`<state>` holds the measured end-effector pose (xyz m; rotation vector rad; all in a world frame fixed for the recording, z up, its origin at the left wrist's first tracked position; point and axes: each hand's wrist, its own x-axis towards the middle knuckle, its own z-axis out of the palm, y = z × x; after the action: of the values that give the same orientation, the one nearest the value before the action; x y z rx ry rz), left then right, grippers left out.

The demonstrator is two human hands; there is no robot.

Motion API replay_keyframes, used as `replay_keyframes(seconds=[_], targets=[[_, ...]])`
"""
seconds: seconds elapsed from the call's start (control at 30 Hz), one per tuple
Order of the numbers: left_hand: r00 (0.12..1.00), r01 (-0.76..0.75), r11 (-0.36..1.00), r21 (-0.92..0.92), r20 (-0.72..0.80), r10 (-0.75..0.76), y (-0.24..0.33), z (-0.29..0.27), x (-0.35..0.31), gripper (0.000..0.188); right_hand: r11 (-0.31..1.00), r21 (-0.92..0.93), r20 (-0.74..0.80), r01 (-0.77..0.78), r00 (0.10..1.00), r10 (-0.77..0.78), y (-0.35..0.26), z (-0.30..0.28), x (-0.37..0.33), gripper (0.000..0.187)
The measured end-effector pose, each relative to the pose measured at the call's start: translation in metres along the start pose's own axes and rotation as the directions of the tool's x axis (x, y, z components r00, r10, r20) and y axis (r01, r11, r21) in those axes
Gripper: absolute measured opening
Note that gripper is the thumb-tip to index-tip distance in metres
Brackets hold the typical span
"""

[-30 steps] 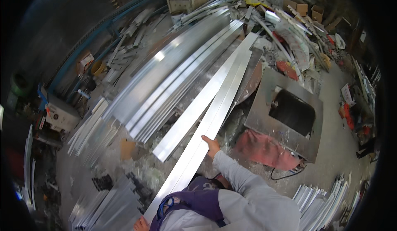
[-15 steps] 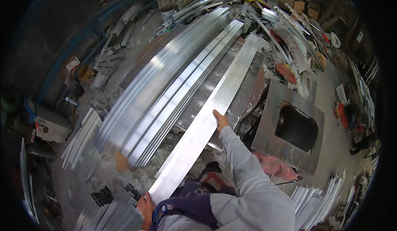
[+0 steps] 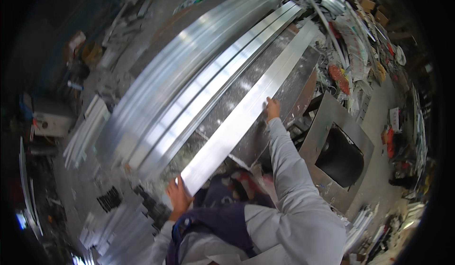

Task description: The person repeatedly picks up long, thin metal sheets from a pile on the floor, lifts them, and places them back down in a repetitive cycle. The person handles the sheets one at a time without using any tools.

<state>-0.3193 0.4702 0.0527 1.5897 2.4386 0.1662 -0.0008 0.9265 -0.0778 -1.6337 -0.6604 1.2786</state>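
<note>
Setting: cluttered metal workshop seen from above, with a grey concrete floor [image 3: 379,170] strewn with offcuts and scrap toward the upper right.
Work surface: a long speckled metal table [image 3: 256,82] runs diagonally from lower left to upper right, its dark top showing between the stock lying on it.
Held piece: a long flat aluminium strip [image 3: 251,108] lies lengthwise along the near side of the table, its near end reaching the person's chest and its far end running to the upper right.
Left hand: the left hand [image 3: 177,196] grips the near end of the strip at its left corner, fingers curled around the end and pressed together.
Right hand: the right hand [image 3: 272,109] rests on the strip's right edge about midway along; the fingers seem closed over the edge, though at this size I cannot tell how tightly.
Arms: both come up from the lower edge, in a pale grey sleeve [image 3: 294,179] on the right, over a dark purple apron [image 3: 222,217].
Stacked stock: a bundle of long aluminium profiles [image 3: 189,80] lies parallel to the strip on the table's far side, just beside it but apart.
Right of table: a steel sheet with a dark cut-out [image 3: 339,153] lies on the floor near the right elbow.
Left of table: short pale bars [image 3: 87,130] lie on the floor, well apart from both hands.
</note>
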Motion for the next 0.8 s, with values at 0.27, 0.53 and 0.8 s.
replay_keyframes(seconds=[0.27,0.53,0.8], targets=[[0.998,0.054,0.993,-0.105,0.040,-0.050,-0.002,0.030,0.012,0.105,0.880,-0.439,0.175,0.182,0.978,-0.115,0.041,-0.077,-0.067,0.055],[0.572,0.723,0.410,-0.556,0.151,-0.806,-0.096,0.099,-0.059,0.083,0.051,-0.370,0.915,0.928,0.373,-0.153,0.007,0.003,-0.218,0.078],[0.500,0.520,-0.420,-0.743,0.664,-0.555,-0.105,0.133,-0.056,0.092,-0.350,0.207,0.945,0.914,-0.094,0.314,0.029,0.091,-0.251,0.103]])
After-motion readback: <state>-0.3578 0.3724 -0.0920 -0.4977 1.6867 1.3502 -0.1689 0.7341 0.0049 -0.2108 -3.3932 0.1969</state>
